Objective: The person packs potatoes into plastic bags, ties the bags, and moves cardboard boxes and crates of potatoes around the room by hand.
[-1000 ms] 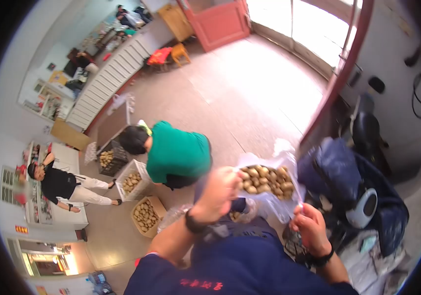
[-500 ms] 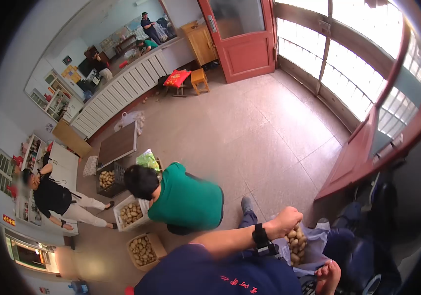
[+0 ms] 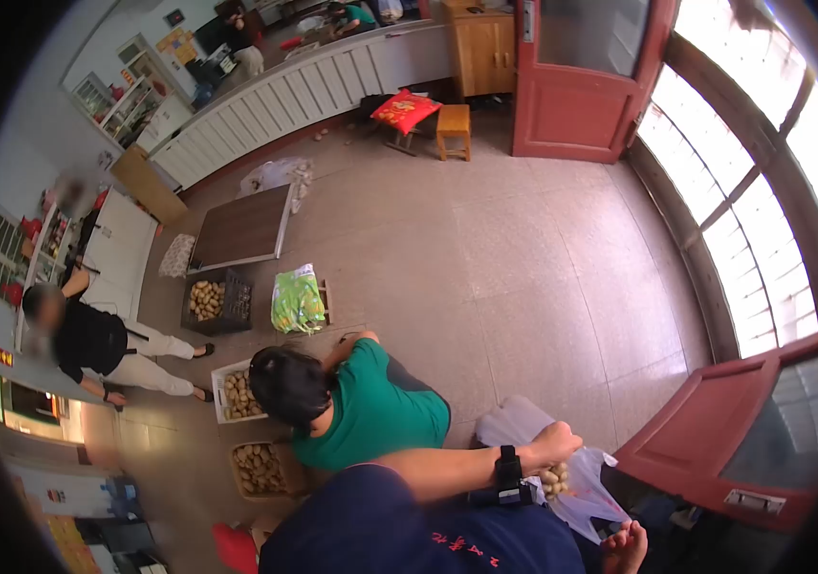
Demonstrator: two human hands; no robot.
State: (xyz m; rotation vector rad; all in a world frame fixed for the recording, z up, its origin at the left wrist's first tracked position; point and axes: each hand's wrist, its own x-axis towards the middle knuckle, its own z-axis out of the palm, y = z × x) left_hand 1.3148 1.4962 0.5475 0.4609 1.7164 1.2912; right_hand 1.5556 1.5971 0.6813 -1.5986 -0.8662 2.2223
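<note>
A translucent white plastic bag (image 3: 583, 505) with potatoes (image 3: 554, 478) in it is in front of my navy shirt. My left hand (image 3: 554, 444), with a black band on its wrist, is closed in a fist at the bag's upper rim. My right hand (image 3: 625, 548) is lower right, its fingers bent and pinching the bag's other edge. Part of the bag bulges out beyond my left hand. My arm and the folds of plastic hide some of the potatoes.
A person in green (image 3: 380, 411) bends beside a white crate (image 3: 220, 397) and a cardboard box (image 3: 246, 486) of potatoes. Behind are a black crate (image 3: 225, 320) and a green bag (image 3: 296, 301). Another person (image 3: 93, 335) stands left. A red door (image 3: 715, 430) stands right.
My view has swung, shifting the room in the frame. The plastic bag looks lifted and stretched, with fewer potatoes showing. The person in green has shifted, and the green bag shows more fully.
</note>
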